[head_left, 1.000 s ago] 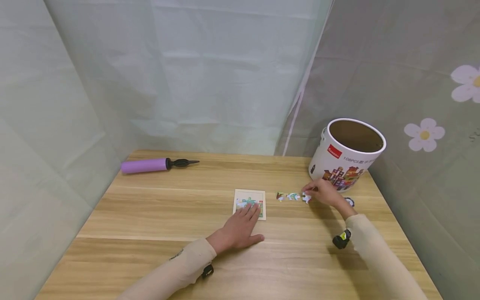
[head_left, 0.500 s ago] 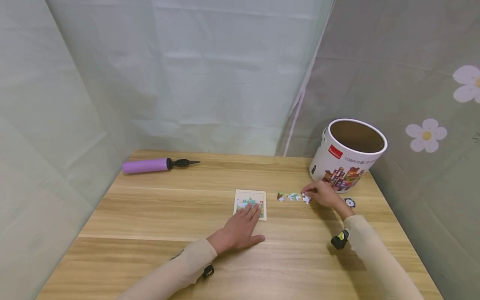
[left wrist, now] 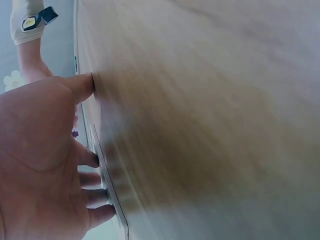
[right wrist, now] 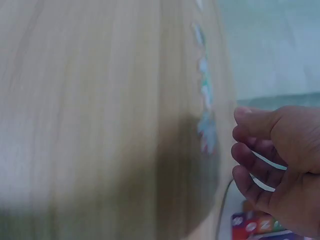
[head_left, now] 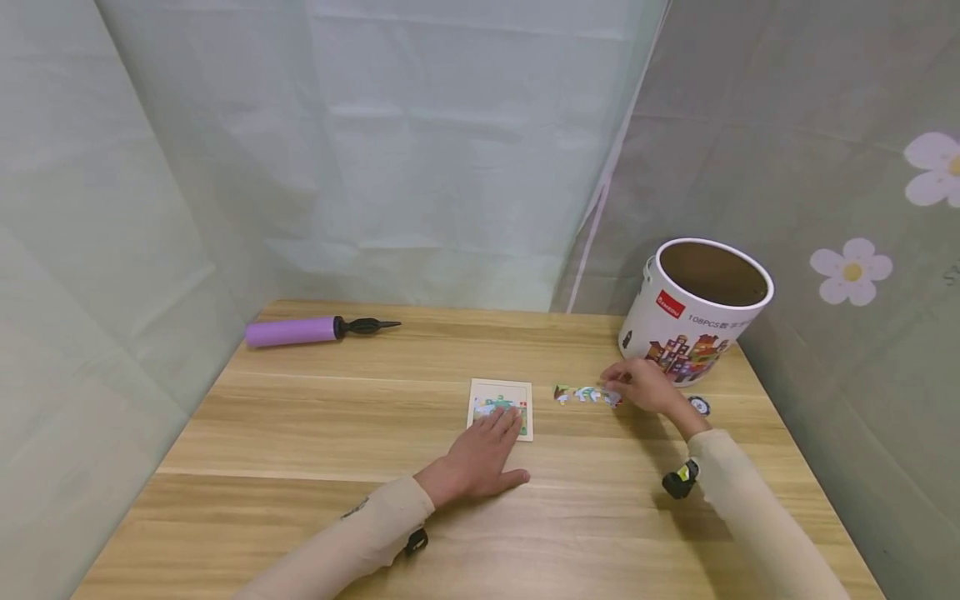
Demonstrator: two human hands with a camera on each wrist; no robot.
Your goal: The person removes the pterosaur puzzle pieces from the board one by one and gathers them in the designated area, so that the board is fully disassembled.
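Observation:
My left hand lies flat on the wooden table, fingertips resting on the near edge of a small square puzzle board. The left wrist view shows the same hand pressed down, fingers on the board's thin edge. To the right of the board lies a short row of joined puzzle pieces. My right hand hovers at the row's right end. In the right wrist view that hand's fingers are loosely curled just beside the blurred pieces, with nothing seen in them.
A tall white puzzle tub with an open top stands at the back right, close behind my right hand. A small round black-and-white object lies by its base. A purple hand pump lies at the back left. Curtains wall in the table.
My right hand has lifted slightly off the right end of the piece row and drawn back a little. The left hand and the board have not moved.

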